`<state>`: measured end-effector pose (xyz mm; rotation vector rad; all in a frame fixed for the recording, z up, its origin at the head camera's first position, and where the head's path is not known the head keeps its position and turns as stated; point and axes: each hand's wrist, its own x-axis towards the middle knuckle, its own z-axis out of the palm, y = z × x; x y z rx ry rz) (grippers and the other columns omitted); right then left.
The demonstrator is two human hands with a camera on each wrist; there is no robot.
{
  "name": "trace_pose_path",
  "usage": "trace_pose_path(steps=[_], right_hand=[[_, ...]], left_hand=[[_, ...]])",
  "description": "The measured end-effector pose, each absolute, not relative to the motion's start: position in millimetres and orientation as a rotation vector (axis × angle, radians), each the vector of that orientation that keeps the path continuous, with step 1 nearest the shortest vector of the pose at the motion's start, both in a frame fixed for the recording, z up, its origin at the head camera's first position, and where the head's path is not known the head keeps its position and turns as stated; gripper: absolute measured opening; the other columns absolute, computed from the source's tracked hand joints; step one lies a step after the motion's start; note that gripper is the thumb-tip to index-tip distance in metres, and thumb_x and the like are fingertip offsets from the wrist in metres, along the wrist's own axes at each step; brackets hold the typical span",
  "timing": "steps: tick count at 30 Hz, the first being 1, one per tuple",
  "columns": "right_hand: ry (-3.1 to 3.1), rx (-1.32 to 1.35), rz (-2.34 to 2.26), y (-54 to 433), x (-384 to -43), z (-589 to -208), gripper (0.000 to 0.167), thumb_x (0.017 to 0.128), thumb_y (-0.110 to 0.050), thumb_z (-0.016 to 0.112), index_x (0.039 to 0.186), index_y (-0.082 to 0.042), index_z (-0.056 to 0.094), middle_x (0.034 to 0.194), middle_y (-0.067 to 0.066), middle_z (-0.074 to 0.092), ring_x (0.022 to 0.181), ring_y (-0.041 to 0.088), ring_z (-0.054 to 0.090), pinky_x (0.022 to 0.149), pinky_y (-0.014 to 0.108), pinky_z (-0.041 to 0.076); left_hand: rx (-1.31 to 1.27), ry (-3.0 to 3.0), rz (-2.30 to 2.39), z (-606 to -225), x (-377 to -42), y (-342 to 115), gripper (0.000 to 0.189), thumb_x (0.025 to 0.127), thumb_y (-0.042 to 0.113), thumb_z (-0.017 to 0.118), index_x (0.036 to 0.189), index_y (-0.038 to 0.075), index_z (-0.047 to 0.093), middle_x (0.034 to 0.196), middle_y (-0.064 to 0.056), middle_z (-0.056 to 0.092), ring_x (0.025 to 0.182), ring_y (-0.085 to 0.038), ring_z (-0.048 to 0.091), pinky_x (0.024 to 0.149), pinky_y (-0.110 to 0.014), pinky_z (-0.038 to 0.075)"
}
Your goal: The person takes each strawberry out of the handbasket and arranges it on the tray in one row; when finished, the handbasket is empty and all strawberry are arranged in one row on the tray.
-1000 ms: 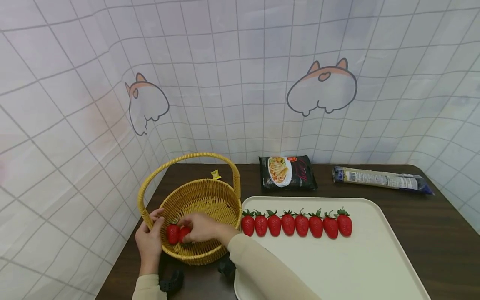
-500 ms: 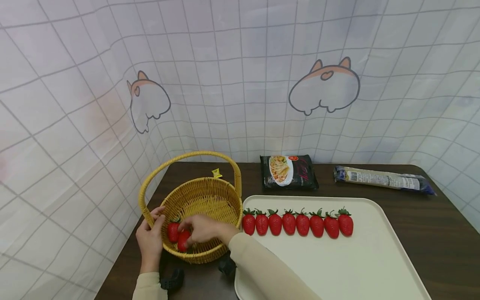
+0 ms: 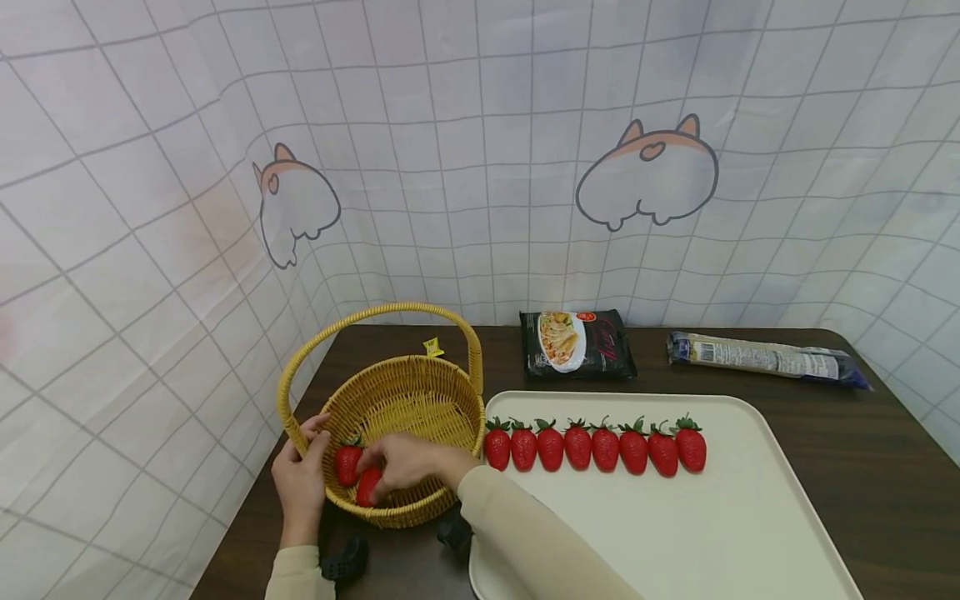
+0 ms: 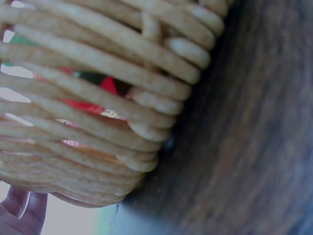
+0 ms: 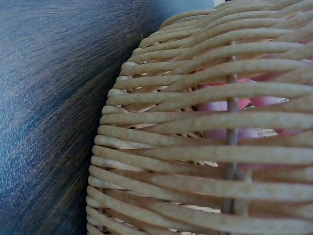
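Note:
A yellow wicker basket (image 3: pixel 431 400) with a tall arched handle stands at the left of the table. My left hand (image 3: pixel 302 483) grips its left side at the foot of the handle. Inside the basket, my right hand (image 3: pixel 405 460) pinches a red strawberry (image 3: pixel 367 485) near the front wall. Another strawberry (image 3: pixel 347 465) lies just left of it, leaves pointing away. Through the weave (image 5: pixel 195 117) in the right wrist view, bits of red and fingertips show. In the left wrist view the basket wall (image 4: pixel 88 112) hides most of the fruit.
Right of the basket lies a cream tray (image 3: pixel 637 533) with several strawberries (image 3: pixel 577 446) in a row along its back. Behind it are a black food packet (image 3: pixel 607 346) and a long wrapped package (image 3: pixel 765 358). A small yellow tag (image 3: pixel 432 347) sits behind the basket.
The pinched strawberry and my right hand have shifted slightly toward the basket's front wall. My left hand stays on the basket's side.

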<state>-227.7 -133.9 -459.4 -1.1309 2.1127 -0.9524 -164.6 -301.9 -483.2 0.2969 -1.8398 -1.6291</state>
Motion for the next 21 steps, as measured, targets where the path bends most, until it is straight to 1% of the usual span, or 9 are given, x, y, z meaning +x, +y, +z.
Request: trace_pose_path(steps=[4,8,12,15,18,21], right_hand=[[2.063,-1.121,-0.974,-133.4,-226.7,-458.4,0.038,0.079,-0.011,0.078,0.115,-0.014,0.068,0.09,-0.007,0.062,0.074,0.005,0.055,0.064,0.02,0.047],[2.033,-1.13,-0.982,-133.0,-224.9,-455.9,0.034,0.08,-0.012,0.076,0.114,-0.014,0.069,0.085,-0.007,0.061,0.072,0.006,0.054,0.063,0.02,0.047],[2.012,-1.175,-0.96,-132.7,-224.4,-453.6,0.033,0.082,-0.015,0.074,0.115,-0.015,0.07,0.092,-0.011,0.062,0.077,0.004,0.051,0.067,0.019,0.045],[1.995,-1.203,-0.95,-132.2,-225.3,-454.2,0.034,0.083,-0.014,0.072,0.117,-0.014,0.069,0.098,-0.013,0.061,0.081,0.003,0.049,0.07,0.018,0.044],[1.971,-1.211,-0.955,-131.4,-226.2,-455.7,0.037,0.082,-0.011,0.072,0.119,-0.012,0.068,0.098,-0.011,0.062,0.08,0.003,0.05,0.07,0.018,0.045],[1.933,-1.199,-0.956,-130.2,-227.0,-457.0,0.041,0.082,-0.008,0.072,0.122,-0.008,0.065,0.092,-0.008,0.061,0.076,0.004,0.05,0.066,0.019,0.045]], left_hand=[[0.312,-1.858,-1.617,-479.8,-163.1,-300.2,0.015,0.094,-0.001,0.06,0.092,-0.015,0.056,0.119,-0.026,0.063,0.108,-0.012,0.058,0.085,-0.012,0.044],[0.303,-1.865,-1.61,-468.2,-156.8,-294.1,0.016,0.094,-0.001,0.06,0.091,-0.016,0.056,0.119,-0.03,0.062,0.109,-0.015,0.058,0.085,-0.012,0.044],[0.263,-1.859,-1.605,-457.5,-150.7,-287.5,0.015,0.093,-0.003,0.06,0.09,-0.017,0.055,0.117,-0.03,0.062,0.107,-0.014,0.058,0.083,-0.012,0.043],[0.263,-1.864,-1.601,-456.8,-150.6,-287.0,0.015,0.093,-0.003,0.06,0.09,-0.017,0.055,0.117,-0.031,0.062,0.107,-0.013,0.058,0.082,-0.012,0.043],[0.295,-1.875,-1.599,-464.0,-154.4,-291.3,0.015,0.094,-0.001,0.06,0.091,-0.015,0.056,0.119,-0.03,0.061,0.108,-0.014,0.058,0.083,-0.012,0.043],[0.308,-1.879,-1.599,-475.2,-159.8,-297.4,0.015,0.094,0.0,0.06,0.091,-0.015,0.056,0.119,-0.027,0.063,0.109,-0.014,0.057,0.083,-0.012,0.043]])
